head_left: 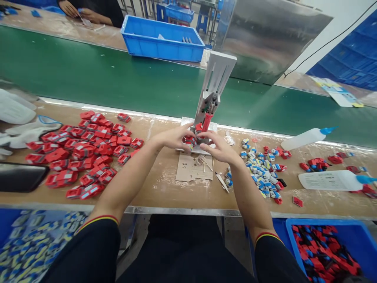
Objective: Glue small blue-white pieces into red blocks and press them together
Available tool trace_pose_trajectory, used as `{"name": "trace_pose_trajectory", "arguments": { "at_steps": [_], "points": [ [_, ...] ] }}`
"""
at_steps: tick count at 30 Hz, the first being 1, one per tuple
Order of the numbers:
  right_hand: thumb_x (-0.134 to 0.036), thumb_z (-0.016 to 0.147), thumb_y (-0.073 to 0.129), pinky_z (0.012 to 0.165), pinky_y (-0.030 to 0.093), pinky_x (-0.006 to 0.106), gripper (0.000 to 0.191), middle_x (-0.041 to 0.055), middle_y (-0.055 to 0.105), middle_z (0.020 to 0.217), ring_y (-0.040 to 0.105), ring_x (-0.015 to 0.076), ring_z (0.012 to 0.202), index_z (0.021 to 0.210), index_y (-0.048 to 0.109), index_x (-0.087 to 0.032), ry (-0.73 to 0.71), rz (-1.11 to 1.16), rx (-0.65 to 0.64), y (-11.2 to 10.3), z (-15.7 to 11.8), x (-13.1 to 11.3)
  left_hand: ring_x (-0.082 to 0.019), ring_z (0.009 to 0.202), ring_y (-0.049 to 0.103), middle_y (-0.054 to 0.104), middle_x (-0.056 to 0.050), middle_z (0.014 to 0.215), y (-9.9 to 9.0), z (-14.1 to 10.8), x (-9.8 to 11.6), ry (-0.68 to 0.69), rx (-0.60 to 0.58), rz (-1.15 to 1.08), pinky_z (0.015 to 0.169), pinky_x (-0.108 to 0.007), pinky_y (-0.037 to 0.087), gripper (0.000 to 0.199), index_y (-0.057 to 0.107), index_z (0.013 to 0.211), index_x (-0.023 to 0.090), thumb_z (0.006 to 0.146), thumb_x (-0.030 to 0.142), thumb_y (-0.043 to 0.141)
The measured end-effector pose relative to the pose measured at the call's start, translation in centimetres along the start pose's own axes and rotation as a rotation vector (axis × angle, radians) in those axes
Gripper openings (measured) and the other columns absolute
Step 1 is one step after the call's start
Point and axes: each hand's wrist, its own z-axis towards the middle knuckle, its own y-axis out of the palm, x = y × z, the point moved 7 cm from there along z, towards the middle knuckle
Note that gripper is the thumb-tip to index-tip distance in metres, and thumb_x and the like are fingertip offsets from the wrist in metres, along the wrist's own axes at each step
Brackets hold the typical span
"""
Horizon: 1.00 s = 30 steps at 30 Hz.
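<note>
My left hand [177, 137] has its fingers and thumb closed round a small red toy piece [190, 140] with grey and pale parts, at the base of a metal toggle-clamp press [208, 94]. The clamp's red handle [207, 121] points down, just above both hands. My right hand [219, 146] is at the right of the base, thumb and forefinger apart and reaching toward the piece; I see nothing held in it. Another bit of red [198, 127] shows under the clamp, partly hidden by the fingers. Below the hands lies a cardboard sheet [185, 169] with a rubber band and thin sticks.
Red toy pieces [85, 149] are heaped at left, white-and-blue ones [263, 173] at right. Two white squeeze bottles [304, 139] lie farther right. A green conveyor belt [103, 78] runs behind, with a blue crate [165, 47] beyond. A co-worker's hands [85, 15] are at far left.
</note>
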Motion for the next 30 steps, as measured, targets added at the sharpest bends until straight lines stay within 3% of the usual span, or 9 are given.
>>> {"name": "trace_pose_trajectory", "arguments": {
  "at_steps": [4, 9, 14, 16, 18, 20, 22, 27, 30],
  "points": [
    [-0.069, 0.099, 0.056, 0.083, 0.060, 0.038, 0.052, 0.0085, 0.074, 0.105, 0.069, 0.0206, 0.094, 0.114, 0.074, -0.023, -0.068, 0.087, -0.050, 0.4, -0.2, -1.8, -0.030, 0.125, 0.065, 0.060, -0.014, 0.145, -0.2, 4.0, 0.1, 0.004, -0.080, 0.037, 0.103, -0.037, 0.053, 0.042, 0.080, 0.109, 0.019, 0.077, 0.046, 0.085],
    [-0.068, 0.101, 0.055, 0.086, 0.063, 0.036, 0.053, 0.0055, 0.075, 0.110, 0.073, 0.0194, 0.098, 0.138, 0.064, -0.031, -0.203, 0.282, 0.093, -3.6, -2.1, -7.5, -0.025, 0.102, 0.065, 0.068, -0.011, 0.122, -0.8, 4.6, -0.3, 0.003, -0.014, 0.004, 0.091, -0.034, 0.052, 0.050, 0.082, 0.105, 0.017, 0.069, 0.051, 0.089],
    [-0.079, 0.084, 0.068, 0.091, 0.064, 0.028, 0.080, 0.0005, 0.075, 0.129, 0.076, 0.0197, 0.116, 0.153, 0.050, -0.042, -0.346, 0.388, 0.284, -10.5, 4.2, -11.6, -0.020, 0.093, 0.068, 0.072, -0.012, 0.120, -1.0, 3.8, -0.9, 0.025, 0.030, -0.181, 0.083, -0.032, 0.054, 0.050, 0.083, 0.108, 0.019, 0.066, 0.044, 0.093],
    [-0.070, 0.092, 0.064, 0.092, 0.058, 0.022, 0.074, -0.0035, 0.069, 0.141, 0.072, 0.0184, 0.127, 0.157, 0.047, -0.040, -0.323, 0.319, 0.344, -12.4, 6.8, -11.6, -0.020, 0.087, 0.071, 0.076, -0.011, 0.111, -1.2, 3.1, -1.2, 0.029, 0.074, -0.366, 0.078, -0.032, 0.058, 0.051, 0.083, 0.105, 0.020, 0.061, 0.043, 0.096],
    [-0.063, 0.093, 0.067, 0.092, 0.057, 0.022, 0.066, -0.0053, 0.062, 0.152, 0.067, 0.0205, 0.136, 0.154, 0.051, -0.041, -0.343, 0.243, 0.386, -12.9, 7.4, -11.2, -0.022, 0.082, 0.075, 0.079, -0.012, 0.102, -1.2, 1.9, -1.4, 0.026, 0.127, -0.563, 0.073, -0.035, 0.062, 0.053, 0.084, 0.100, 0.020, 0.055, 0.043, 0.099],
    [-0.059, 0.088, 0.079, 0.097, 0.061, 0.028, 0.065, -0.0047, 0.058, 0.156, 0.066, 0.0231, 0.137, 0.147, 0.057, -0.042, -0.393, 0.212, 0.432, -11.9, 5.6, -10.2, -0.026, 0.081, 0.077, 0.080, -0.013, 0.097, -1.0, 0.2, -1.4, 0.018, 0.172, -0.711, 0.071, -0.040, 0.065, 0.056, 0.084, 0.095, 0.020, 0.049, 0.045, 0.102],
    [-0.056, 0.092, 0.076, 0.103, 0.062, 0.039, 0.059, -0.0005, 0.065, 0.144, 0.068, 0.0230, 0.130, 0.145, 0.056, -0.039, -0.340, 0.225, 0.489, -9.8, 2.4, -7.9, -0.030, 0.084, 0.079, 0.081, -0.016, 0.099, -0.5, -1.5, -1.0, 0.019, 0.196, -0.800, 0.073, -0.042, 0.066, 0.059, 0.084, 0.093, 0.019, 0.046, 0.049, 0.104],
    [-0.052, 0.082, 0.083, 0.083, 0.066, 0.038, 0.056, 0.0069, 0.074, 0.123, 0.074, 0.0219, 0.104, 0.130, 0.063, -0.029, 0.090, 0.335, 0.335, -0.4, -4.0, -0.8, -0.032, 0.096, 0.079, 0.078, -0.019, 0.121, 1.4, -3.4, 1.4, 0.091, 0.190, -0.948, 0.078, -0.041, 0.065, 0.065, 0.085, 0.095, 0.021, 0.048, 0.063, 0.102],
    [-0.050, 0.075, 0.090, 0.076, 0.066, 0.035, 0.052, 0.0044, 0.077, 0.109, 0.074, 0.0197, 0.091, 0.114, 0.065, -0.026, 0.213, 0.516, 0.346, 3.2, -5.4, 0.8, -0.035, 0.100, 0.078, 0.076, -0.020, 0.126, 2.6, -2.7, 3.0, 0.131, 0.149, -1.006, 0.078, -0.042, 0.066, 0.068, 0.084, 0.095, 0.021, 0.047, 0.066, 0.101]
  ]
}}
